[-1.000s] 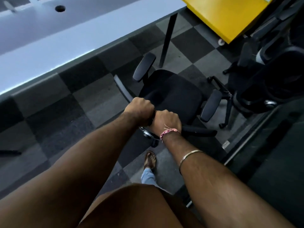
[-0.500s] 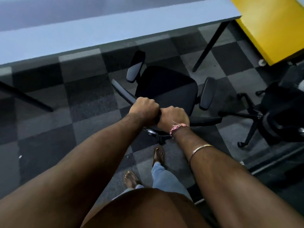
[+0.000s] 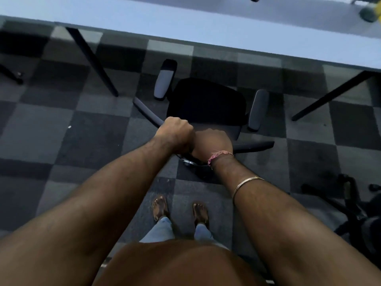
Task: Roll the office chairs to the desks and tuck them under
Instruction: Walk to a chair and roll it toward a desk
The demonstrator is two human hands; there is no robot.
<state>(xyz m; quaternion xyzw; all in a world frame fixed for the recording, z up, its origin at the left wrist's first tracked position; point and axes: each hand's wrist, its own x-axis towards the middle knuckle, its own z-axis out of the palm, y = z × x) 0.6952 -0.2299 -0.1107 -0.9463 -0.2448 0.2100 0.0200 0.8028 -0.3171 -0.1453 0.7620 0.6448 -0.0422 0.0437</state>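
Both hands sit side by side on the top edge of the chair's backrest, knuckles up. The left hand is closed in a fist round the rail, its fingers curled over the far side; the right hand grips the same rail just beside it, touching the left, though its fingers are blurred and mostly hidden behind the back of the hand. A pink thread band circles the right wrist and a thin metal bangle sits further up that forearm.

The chair stands directly beyond the fists — black seat facing the counter, an armrest on each side, the left one closer to the counter's edge than the right one. The seat's front lies near the pale counter's edge but is not under it; the armrests are clear of it too. Two dark slanted legs of the counter stand to either side of the chair, the other leg at the right.

The floor is checkered grey carpet. The person's sandalled feet stand just behind the chair's base. A second chair's base lies at the lower right, well apart.
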